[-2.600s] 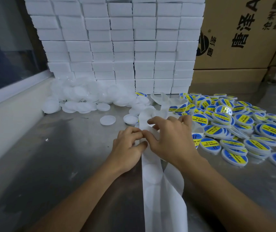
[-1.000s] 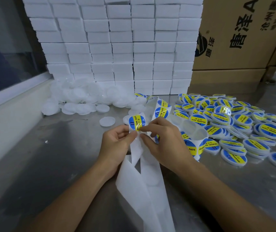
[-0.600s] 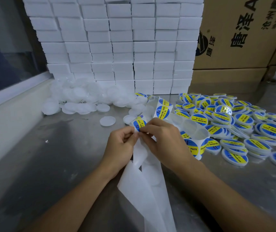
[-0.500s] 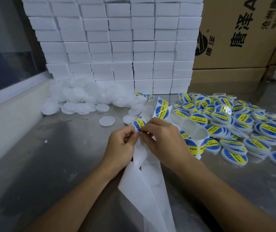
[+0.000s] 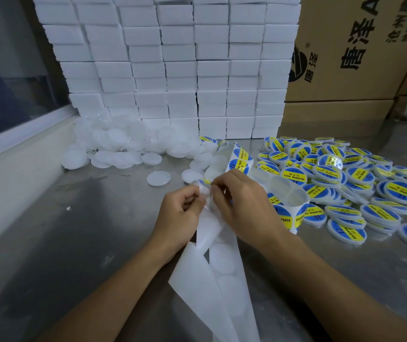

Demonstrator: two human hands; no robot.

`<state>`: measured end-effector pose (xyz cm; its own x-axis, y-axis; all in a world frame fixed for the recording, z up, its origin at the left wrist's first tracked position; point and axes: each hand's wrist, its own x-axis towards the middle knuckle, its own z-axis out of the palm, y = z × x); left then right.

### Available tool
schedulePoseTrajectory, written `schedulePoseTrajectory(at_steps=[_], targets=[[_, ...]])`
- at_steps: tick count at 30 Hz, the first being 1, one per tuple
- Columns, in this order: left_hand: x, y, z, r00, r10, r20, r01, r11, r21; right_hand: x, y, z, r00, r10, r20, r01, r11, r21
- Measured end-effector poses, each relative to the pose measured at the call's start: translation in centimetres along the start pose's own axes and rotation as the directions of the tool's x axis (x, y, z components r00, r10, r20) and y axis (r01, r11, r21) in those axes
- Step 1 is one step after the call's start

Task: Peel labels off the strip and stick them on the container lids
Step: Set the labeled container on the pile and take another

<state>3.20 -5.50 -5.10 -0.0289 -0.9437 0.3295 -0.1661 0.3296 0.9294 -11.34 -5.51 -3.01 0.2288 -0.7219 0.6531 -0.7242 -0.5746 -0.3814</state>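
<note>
- A window [image 5: 5, 77] with dark glass is at the far left, and a pale sill runs below it beside the metal table [image 5: 74, 243].
- A pile of plain white lids [image 5: 123, 146] lies at the back left of the table, with no stickers on them; one single lid [image 5: 158, 178] lies apart, nearer to the hands.
- Behind the pile stands a wall of white blocks [image 5: 172, 58], stacked in even rows.
- The left hand [image 5: 180, 215] is curled and pinches the white strip [image 5: 222, 280] at its folded part, thumb against fingers.
- The strip is long and narrow. Its empty part runs from the hands toward the near edge of the table, where round marks show on the paper; the other part loops up and away behind the hands to the right.
- The right hand [image 5: 244, 206] touches the left hand and pinches the edge of a label [image 5: 206, 181], blue and yellow, just at the fold of the strip.
- On the loop more labels [image 5: 240, 161] read "SOLDERING PASTE"; lower, "PASTE" is seen again.
- To the right lies a heap of labelled lids [image 5: 345, 183], each one blue with a yellow band and the same words.
- At the back right stands a cardboard box [image 5: 358, 50] with large black Chinese characters, a letter "A" and a round logo.
</note>
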Motion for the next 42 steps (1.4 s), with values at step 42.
schedulePoseTrajectory(at_steps=[42], targets=[[4.3, -4.0, -7.7, 0.987, -0.120, -0.102, 0.134, 0.291, 0.948, 0.3, 0.8, -1.6, 0.929, 0.197, -0.313, -0.086, 0.938, 0.336]])
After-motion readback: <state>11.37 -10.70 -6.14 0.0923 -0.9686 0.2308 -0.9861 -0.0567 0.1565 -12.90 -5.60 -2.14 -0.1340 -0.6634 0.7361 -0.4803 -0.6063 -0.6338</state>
